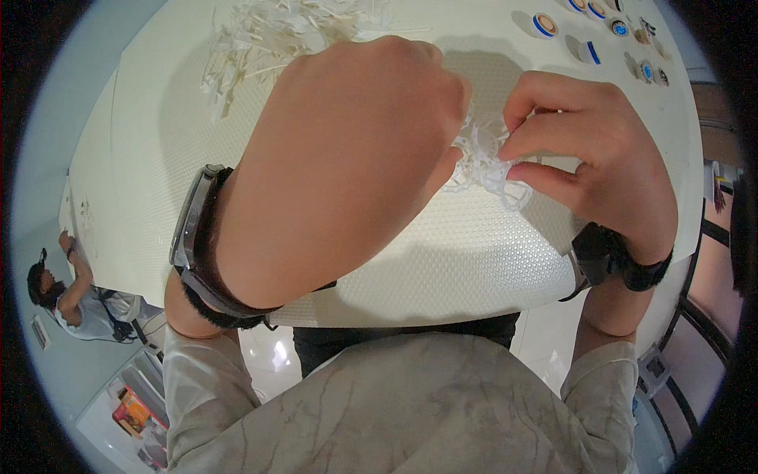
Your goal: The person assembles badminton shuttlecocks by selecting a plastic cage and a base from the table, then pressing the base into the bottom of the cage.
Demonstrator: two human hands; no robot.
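Observation:
A tangled bundle of thin white looped strands is held between my two hands above the table; what it is made of I cannot make out. My right hand pinches its right side between thumb and fingers. Against its left side my left hand is closed, back of the hand up, with most of its fingers hidden. Some loops hang below the right fingertips. Beyond my left hand lies a loose heap of white and cream strips, partly covered by that hand.
The white textured table curves toward me. At its far right stand several small round containers with blue or orange-brown tops. Another person is at the far left by the table's edge. Red and orange packages sit at the lower left.

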